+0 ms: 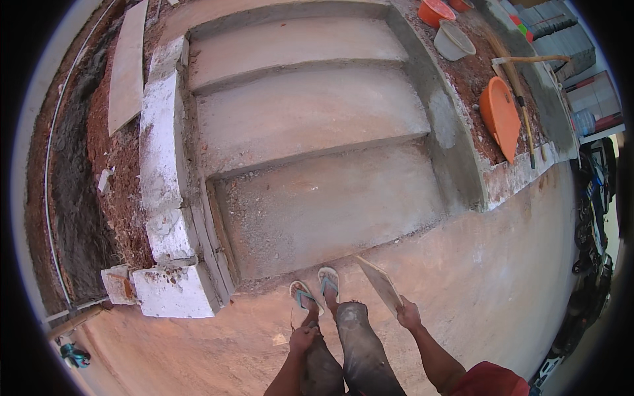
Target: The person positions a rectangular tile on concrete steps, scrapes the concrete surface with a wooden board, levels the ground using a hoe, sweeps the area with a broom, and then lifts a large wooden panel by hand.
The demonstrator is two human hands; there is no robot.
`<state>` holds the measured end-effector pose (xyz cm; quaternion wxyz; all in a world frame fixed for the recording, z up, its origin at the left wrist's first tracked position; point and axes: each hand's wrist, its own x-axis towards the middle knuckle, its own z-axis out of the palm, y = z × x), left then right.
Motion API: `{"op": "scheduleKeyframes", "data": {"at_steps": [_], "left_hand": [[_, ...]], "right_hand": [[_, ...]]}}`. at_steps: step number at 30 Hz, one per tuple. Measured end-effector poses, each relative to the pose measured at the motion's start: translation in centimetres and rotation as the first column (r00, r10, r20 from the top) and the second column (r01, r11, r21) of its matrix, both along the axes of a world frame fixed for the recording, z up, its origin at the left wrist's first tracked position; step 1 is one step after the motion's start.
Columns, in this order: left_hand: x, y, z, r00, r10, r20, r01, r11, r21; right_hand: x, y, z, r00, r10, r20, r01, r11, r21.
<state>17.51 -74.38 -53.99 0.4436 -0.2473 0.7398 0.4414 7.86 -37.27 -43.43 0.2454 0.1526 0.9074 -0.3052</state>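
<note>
Three concrete steps [317, 119] meet reddish floor [495, 264]; right grip [409, 314] clamps a flat board [380, 284], left grip [304, 338] unclear.

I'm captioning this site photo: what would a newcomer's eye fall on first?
Most likely the broad, grey-brown concrete steps filling the upper middle, with a rough, white-faced masonry wall along their left. Next, perhaps, the bright orange, shell-shaped plastic piece at the upper right, vivid against reddish soil. Lower down, the person's right hand grips a thin, flat, pale brown board below the steps.
</note>
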Motion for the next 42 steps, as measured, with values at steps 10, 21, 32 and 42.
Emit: {"op": "scheduleKeyframes", "data": {"at_steps": [10,21,32,42], "left_hand": [[-12.4,-13.9,4.3,0.857,0.370,-0.359,-0.384,0.923,0.036],[-53.6,-32.1,6.5,0.536,-0.154,-0.830,-0.614,0.603,-0.509],[-63.8,-45.1,-2.5,0.630,-0.296,-0.718,-0.561,0.466,-0.684],[-65.5,-45.4,-2.4,0.627,-0.274,-0.729,-0.560,0.492,-0.666]], "right_hand": [[-22.6,-9.8,2.9,0.891,0.155,-0.426,-0.148,0.988,0.050],[-65.2,-22.4,-5.2,0.603,0.610,-0.515,-0.564,0.782,0.266],[-90.8,-38.8,-20.2,0.312,0.903,-0.295,-0.743,0.426,0.517],[-97.7,-40.9,-20.6,0.377,0.901,-0.213,-0.819,0.432,0.379]]}}
